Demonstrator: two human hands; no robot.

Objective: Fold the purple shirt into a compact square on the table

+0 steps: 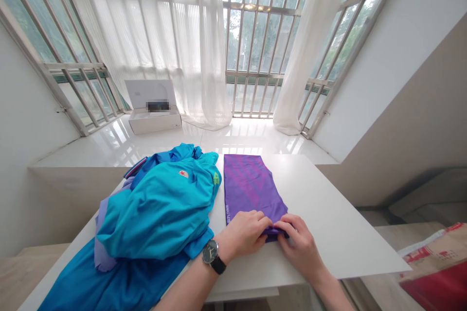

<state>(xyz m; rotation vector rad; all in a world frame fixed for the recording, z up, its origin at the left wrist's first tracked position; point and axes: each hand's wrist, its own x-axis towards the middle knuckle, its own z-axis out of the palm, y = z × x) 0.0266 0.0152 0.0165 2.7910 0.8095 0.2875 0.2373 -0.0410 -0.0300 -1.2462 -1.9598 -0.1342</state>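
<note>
Both hands, left hand [243, 232] and right hand [297, 243], pinch the near edge of a folded purple garment [250, 184], smooth and patterned, lying at centre frame on the white counter [328, 214] beside a heap of blue clothing [160, 204].

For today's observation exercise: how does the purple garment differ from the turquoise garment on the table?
The purple garment lies flat, folded into a narrow strip; the turquoise garment sits crumpled in a loose heap. The left hand and right hand pinch the purple garment's near edge; neither touches the turquoise one. The purple one covers less of the table. Both rest on it.
</note>
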